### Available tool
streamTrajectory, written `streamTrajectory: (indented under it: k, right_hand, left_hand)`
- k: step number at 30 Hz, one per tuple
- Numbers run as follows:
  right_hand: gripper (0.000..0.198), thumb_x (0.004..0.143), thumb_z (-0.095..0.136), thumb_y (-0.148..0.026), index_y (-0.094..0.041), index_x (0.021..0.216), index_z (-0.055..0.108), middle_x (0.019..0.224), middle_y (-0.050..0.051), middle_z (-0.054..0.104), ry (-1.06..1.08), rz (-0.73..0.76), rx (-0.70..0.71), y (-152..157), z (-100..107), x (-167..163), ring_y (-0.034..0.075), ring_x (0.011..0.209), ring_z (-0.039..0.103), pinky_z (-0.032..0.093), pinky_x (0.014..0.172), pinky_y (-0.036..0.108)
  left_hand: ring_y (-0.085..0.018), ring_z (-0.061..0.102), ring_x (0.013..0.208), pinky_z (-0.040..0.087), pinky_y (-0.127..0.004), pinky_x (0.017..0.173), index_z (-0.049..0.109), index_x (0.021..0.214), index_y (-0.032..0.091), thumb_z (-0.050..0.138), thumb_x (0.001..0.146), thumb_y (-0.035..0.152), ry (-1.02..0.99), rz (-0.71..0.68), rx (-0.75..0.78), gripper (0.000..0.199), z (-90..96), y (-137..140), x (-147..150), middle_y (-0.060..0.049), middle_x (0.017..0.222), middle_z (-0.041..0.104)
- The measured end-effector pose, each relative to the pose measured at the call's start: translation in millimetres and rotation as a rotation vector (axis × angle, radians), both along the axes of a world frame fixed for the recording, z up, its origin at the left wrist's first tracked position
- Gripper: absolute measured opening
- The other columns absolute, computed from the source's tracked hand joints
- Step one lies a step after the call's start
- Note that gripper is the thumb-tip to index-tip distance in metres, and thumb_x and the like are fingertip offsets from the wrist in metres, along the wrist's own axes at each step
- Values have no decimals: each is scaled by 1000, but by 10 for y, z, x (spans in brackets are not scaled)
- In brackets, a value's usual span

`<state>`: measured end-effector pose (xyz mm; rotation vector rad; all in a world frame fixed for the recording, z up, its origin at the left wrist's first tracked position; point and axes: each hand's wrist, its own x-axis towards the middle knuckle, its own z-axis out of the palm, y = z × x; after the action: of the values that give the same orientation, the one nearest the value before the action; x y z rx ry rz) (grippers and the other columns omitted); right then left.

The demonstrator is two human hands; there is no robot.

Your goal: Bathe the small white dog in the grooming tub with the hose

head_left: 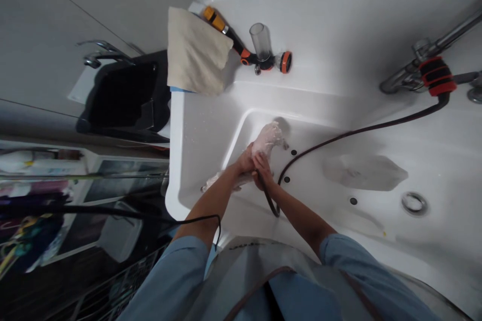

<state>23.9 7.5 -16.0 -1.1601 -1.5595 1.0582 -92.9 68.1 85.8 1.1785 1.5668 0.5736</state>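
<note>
My 2 hands, left hand (245,160) and right hand (262,169), grip a small wet animal (268,139) (head hidden, hard to identify) in the tub (339,50), hose (339,136) partly tucked behind my right.

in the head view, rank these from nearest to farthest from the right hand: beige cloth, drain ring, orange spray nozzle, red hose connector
1. Orange spray nozzle, on the tub ledge above the right hand.
2. Beige cloth, draped over the ledge's upper-left corner; nearly as close as the nozzle, too close to call.
3. Drain ring, in the tub floor to the right.
4. Red hose connector, on the tap, far upper right.
</note>
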Motion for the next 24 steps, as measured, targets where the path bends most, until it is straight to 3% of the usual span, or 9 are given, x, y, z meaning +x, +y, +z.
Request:
streamTrajectory:
  k: [4,8,11,14,17,21,24]
  right_hand:
    - [87,103,39,-77,-13,158,59,168,24,50,-25,-111,-67,-57,-23,98,41,165,35,30,132,68]
    - [83,102,38,-81,-20,150,67,158,20,62,4,77,4,-258,26,103,37,158,48,38,131,62]
    - [86,103,31,-82,-19,148,69,155,21,64,-11,14,-4,-319,66,119,36,155,52,41,129,60]
    - [90,103,29,-84,-17,148,69,154,22,64,-29,-49,25,-318,84,144,38,155,51,39,130,62]
    - [79,107,31,-78,-21,143,72,140,19,73,-12,38,101,-354,81,164,34,142,63,48,124,59]
    - [80,108,27,-76,-18,142,71,133,21,75,17,-59,188,-251,38,226,34,130,69,57,113,57]
    - [86,108,18,-78,-17,140,70,127,21,76,11,-193,144,-42,-9,273,34,124,72,59,109,57]
  left_hand:
    - [-31,66,127,52,-41,117,58,137,17,98,43,18,24,-92,71,101,-59,-15,-74,-12,132,70]
    - [-24,71,107,57,-40,110,59,139,20,97,51,20,14,-97,-17,95,-55,3,-116,-7,118,74]
    - [-24,70,111,57,-36,107,56,148,20,97,51,20,-40,-87,-37,105,-51,-11,-145,-7,122,73]
    - [-26,72,106,60,-37,100,52,157,21,88,70,33,-123,-26,-212,95,-104,-58,-183,-6,116,74]
    - [-27,73,104,59,-41,100,47,162,26,74,90,47,-137,45,-329,80,-211,-81,-231,-6,114,75]
    - [-29,68,119,54,-42,109,43,165,24,90,79,50,-158,-64,-161,101,-358,-39,-273,-10,130,72]
    - [-33,64,125,54,-44,109,43,162,19,94,72,51,-186,-146,-91,108,-417,-6,-295,-14,135,69]
